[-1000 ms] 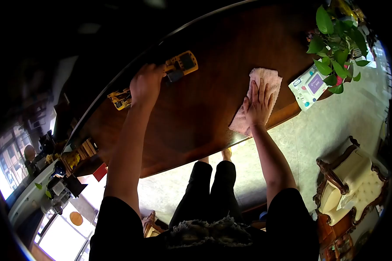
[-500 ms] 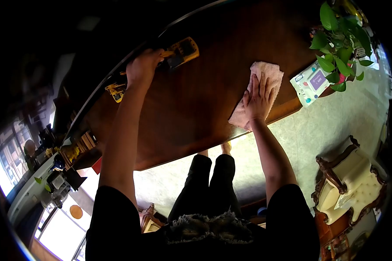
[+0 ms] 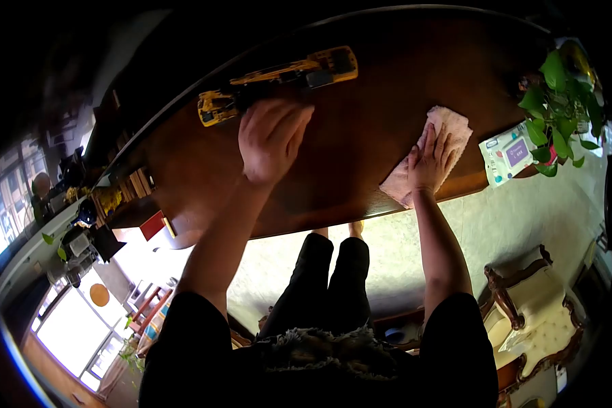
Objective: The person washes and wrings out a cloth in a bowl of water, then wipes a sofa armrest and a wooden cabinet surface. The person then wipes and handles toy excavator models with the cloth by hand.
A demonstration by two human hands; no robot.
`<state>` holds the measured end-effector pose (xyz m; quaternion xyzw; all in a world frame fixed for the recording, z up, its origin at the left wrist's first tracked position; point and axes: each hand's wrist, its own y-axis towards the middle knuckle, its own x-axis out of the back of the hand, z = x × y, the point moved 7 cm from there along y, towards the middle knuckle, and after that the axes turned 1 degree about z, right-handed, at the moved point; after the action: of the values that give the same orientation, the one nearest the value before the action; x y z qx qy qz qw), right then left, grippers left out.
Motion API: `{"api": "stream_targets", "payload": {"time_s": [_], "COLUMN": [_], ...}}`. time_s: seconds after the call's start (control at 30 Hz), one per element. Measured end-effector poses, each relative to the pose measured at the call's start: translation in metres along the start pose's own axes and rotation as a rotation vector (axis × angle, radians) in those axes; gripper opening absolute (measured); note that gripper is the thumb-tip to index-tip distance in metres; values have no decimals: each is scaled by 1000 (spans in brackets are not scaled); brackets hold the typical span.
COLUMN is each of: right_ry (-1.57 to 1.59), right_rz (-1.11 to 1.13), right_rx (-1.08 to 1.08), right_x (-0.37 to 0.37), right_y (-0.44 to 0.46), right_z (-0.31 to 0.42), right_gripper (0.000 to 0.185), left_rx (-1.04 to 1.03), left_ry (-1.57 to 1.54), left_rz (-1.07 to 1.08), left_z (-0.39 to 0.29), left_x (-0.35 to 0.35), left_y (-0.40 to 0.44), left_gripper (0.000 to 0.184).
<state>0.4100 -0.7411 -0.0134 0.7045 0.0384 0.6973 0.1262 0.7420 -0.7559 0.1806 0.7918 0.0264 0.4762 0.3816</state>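
My left grip (image 3: 272,139) hangs over the bench (image 3: 347,156), palm down with the fingers loosely bent; I cannot tell whether they press together underneath, or whether they touch the toy digger (image 3: 289,70); that toy lies just beyond my knuckles, toward the bench's far edge, its long axis running roughly along that edge; my left is clearly the nearer hand to it. My right grip (image 3: 426,166) lies flat, fingers a little spread, on the pink cloth (image 3: 458,130); the cloth slants from the bench's near edge away toward the far right corner, short of the wipes pack (image 3: 515,155).
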Motion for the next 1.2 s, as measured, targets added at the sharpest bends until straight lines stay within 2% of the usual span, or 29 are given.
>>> {"api": "stream_targets", "payload": {"time_s": [0.03,0.1,0.13,0.2,0.23,0.3,0.33,0.4,0.43,0.5,0.53,0.6,0.7,0.77,0.83,0.9,1.03,1.13,1.2], "right_ry": [-9,-7,-7,-1,-2,-22,-33,-56,-80,-68,-110,-245,-106,13,-9,149,273,296,295], "right_rz": [3,7,6,-6,-8,-9,-18,-13,-5,-4,43,162,193,190,212,221,197,162,127], "right_rx": [5,0,5,8,18,8,14,3,-17,-28,-16,17,176,268,336,400,505,600,624], "right_x": [-1,-3,-4,-4,-4,-7,-7,-6,-6,-5,-9,-5,-5,-10,-3,-1,-1,1,-4], "right_y": [0,-1,-2,-2,-2,-2,-3,-4,-6,-17,-25,-40,-66,-76,-79,-77,-65,-32,-9], "right_z": [0,0,0,1,1,2,2,9,9,26,38,76,135,166,196,225,286,338,371], "right_gripper": [70,69,69,68,68,67,66,66,66,66,65,66,68,72,72,73,69,69,69], "left_rx": [7,674,678,839,846,823,829,568,577,817,859,871,892,733,718,849,968,1000,987], "left_ry": [10,-126,-124,-83,-81,205,207,202,200,25,-32,-94,-173,-142,-99,-102,-106,-126,-24], "left_rz": [-2,45,42,-313,-321,6,2,115,107,154,123,69,1,-63,-77,-65,-113,-160,-77], "left_z": [-3,44,57,99,122,167,184,195,200,207,203,206,201,194,179,172,141,127,117], "left_x": [8,15,16,42,49,49,47,33,31,25,27,25,29,35,52,71,129,163,179], "left_y": [-20,-76,-88,-113,-117,-116,-116,-105,-107,-109,-108,-115,-124,-130,-142,-167,-207,-250,-270], "left_gripper": [31,33,33,27,27,48,48,50,50,46,35,32,26,25,25,26,16,11,16]}}
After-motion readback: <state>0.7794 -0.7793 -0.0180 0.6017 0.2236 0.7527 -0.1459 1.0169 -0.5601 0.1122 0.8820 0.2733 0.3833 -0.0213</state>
